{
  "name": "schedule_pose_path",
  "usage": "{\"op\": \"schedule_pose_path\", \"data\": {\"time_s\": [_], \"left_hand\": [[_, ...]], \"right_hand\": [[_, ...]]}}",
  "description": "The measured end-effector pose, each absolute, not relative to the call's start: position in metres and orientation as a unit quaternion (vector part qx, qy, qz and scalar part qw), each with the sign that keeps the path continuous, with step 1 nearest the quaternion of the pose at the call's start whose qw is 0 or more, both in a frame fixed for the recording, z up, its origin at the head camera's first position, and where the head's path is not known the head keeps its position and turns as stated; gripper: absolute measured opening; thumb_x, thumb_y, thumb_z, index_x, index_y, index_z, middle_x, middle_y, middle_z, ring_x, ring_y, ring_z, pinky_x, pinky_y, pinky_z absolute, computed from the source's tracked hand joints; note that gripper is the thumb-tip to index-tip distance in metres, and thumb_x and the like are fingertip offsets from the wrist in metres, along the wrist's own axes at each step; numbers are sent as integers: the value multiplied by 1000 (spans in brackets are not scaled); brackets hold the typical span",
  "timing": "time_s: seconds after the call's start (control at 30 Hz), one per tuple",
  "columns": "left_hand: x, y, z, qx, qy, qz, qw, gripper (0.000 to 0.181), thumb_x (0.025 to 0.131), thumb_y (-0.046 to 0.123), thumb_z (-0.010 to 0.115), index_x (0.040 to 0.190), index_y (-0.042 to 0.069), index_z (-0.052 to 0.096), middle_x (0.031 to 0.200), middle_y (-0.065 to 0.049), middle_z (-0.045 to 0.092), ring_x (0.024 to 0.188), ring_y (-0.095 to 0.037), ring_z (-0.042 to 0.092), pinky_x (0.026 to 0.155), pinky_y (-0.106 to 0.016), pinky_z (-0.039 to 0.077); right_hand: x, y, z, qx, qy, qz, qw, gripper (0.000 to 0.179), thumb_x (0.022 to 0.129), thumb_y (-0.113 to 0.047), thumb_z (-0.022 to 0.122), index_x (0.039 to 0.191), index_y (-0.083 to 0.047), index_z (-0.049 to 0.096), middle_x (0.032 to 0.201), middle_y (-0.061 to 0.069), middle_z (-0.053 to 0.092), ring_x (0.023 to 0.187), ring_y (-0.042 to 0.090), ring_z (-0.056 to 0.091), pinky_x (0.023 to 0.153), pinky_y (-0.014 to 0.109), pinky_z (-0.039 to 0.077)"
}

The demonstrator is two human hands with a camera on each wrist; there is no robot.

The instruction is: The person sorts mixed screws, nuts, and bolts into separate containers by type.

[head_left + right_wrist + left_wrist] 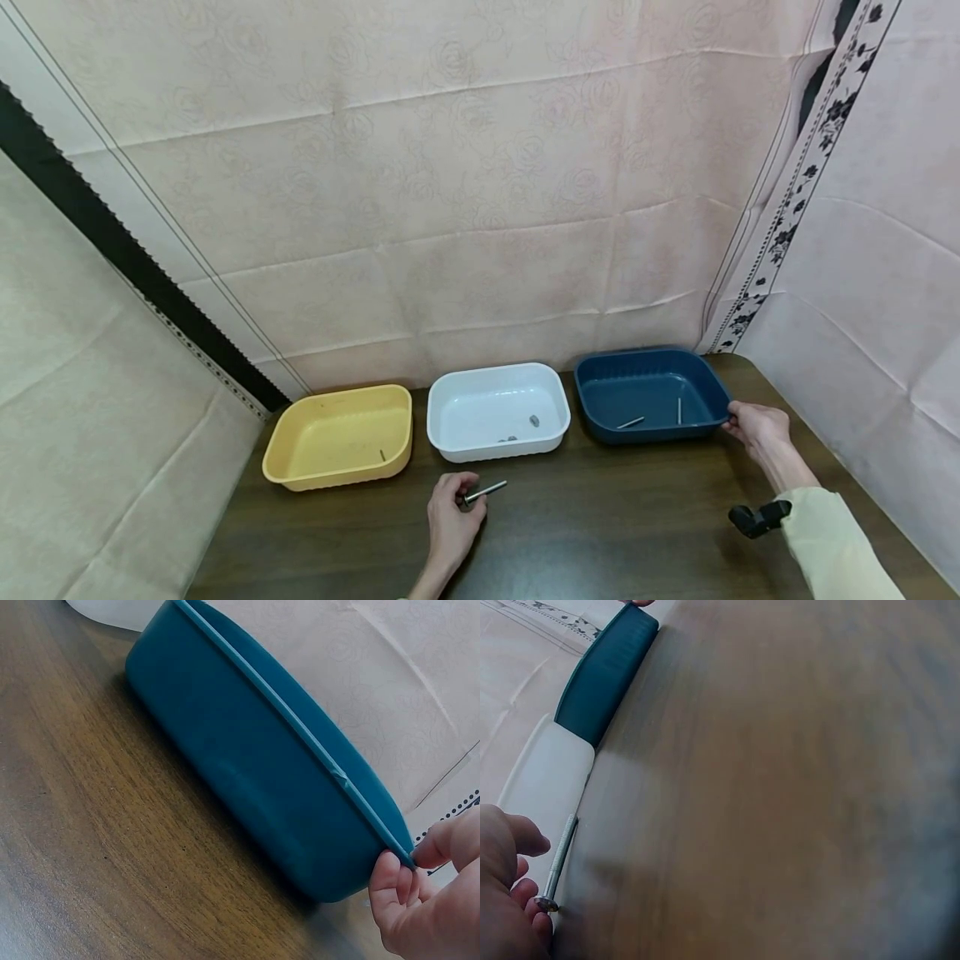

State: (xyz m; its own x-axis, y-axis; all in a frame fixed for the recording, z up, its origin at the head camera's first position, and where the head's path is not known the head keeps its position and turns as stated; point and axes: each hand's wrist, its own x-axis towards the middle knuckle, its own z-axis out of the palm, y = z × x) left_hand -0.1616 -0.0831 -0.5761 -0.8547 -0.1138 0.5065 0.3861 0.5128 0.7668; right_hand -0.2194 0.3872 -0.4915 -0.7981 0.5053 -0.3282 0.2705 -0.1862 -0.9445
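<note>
My left hand (454,518) holds a silver bolt (486,492) just in front of the white tray (495,454). In the left wrist view the bolt (561,859) shows its round head by the fingers and its threaded end pointing away. At the far right, my right hand (759,427) grips the near right corner of a dark blue tray (652,434), its thumb and fingers pinching the rim in the right wrist view. Two thin metal pieces, one a silver rod (679,411), lie in the blue tray. Small grey metal pieces (534,421) are in the white tray.
A yellow tray (337,481) with one small dark piece (382,456) inside stands left of the white tray. All the trays stand in a row along the back of the brown wooden table (600,525). Pale cloth (480,208) hangs behind and at both sides.
</note>
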Motion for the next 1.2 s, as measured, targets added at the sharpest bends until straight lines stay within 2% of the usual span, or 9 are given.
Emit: {"op": "schedule_pose_path", "data": {"time_s": [0.5, 0.87, 1.2], "left_hand": [[-168, -81, -581, -91, -842, -455, 274, 34, 63, -10, 84, 90, 8, 75, 86, 1, 65, 77, -18, 55, 67, -30, 45], [-170, -80, -580, -76, -859, -439, 252, 31, 65, -10, 83, 88, 8, 75, 85, 3, 65, 79, -18, 55, 69, -34, 46], [-172, -79, -583, -78, -864, -427, 255, 27, 66, -8, 84, 84, 10, 74, 80, 4, 62, 78, -16, 53, 68, -35, 45]], "right_hand": [[-220, 386, -491, -308, -638, 701, 79, 9, 94, 4, 51, 99, 9, 57, 73, 6, 54, 58, 11, 58, 58, 24, 58], [-221, 386, -490, -307, -635, 704, 83, 8, 95, 4, 51, 98, 8, 57, 73, 5, 54, 58, 11, 58, 57, 23, 57], [-218, 385, -491, -307, -636, 703, 82, 9, 95, 4, 51, 100, 9, 57, 73, 5, 54, 58, 11, 58, 58, 24, 57]]}}
